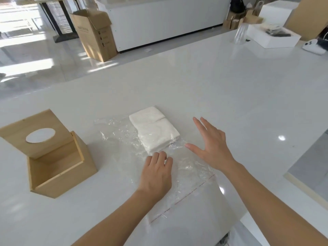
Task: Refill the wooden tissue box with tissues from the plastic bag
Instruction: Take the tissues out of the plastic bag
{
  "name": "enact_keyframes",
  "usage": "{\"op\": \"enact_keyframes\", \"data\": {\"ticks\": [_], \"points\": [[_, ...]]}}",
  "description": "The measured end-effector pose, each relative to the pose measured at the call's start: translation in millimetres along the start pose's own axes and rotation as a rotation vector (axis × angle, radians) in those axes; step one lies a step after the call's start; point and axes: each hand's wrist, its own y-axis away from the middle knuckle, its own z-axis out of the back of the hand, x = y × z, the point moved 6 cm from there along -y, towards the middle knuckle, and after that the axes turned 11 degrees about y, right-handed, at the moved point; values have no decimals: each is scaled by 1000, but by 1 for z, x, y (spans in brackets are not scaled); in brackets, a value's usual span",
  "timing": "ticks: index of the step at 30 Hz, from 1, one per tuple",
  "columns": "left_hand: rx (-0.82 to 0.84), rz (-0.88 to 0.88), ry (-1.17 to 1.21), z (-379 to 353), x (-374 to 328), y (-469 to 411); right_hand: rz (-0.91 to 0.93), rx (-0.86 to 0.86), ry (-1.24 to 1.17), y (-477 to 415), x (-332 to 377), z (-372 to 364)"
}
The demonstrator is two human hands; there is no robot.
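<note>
White table [230, 89]: wooden tissue box [58, 167] at nine o'clock is empty; tissues [154, 126] half out of plastic bag [186, 167]. Left hand [156, 173] pinches the bag, right hand [211, 148] is spread.

White tissues [154, 126], clear crinkled plastic bag [179, 167], pale tan wooden tissue box [58, 167], glossy white table [230, 89].

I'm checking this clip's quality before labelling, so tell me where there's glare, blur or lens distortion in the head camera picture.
Head view: bright glare spots on the glossy white table at right; the clear plastic bag glints and is hard to trace; strong sunlight washes out the floor at upper left; wide-angle bending curves the table edge; the tissue stack and wooden tissue box look sharp.
</note>
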Motion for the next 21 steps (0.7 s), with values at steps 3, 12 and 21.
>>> {"op": "enact_keyframes", "data": {"ticks": [3,12,21], "points": [[11,72,124,9,6,-14,5,-13,-32,-3,0,6],[-59,320,452,27,24,-62,130,-298,-235,20,29,37],[-195,274,403,52,5,-67,262,-54,-200,45,51,-12]]}}
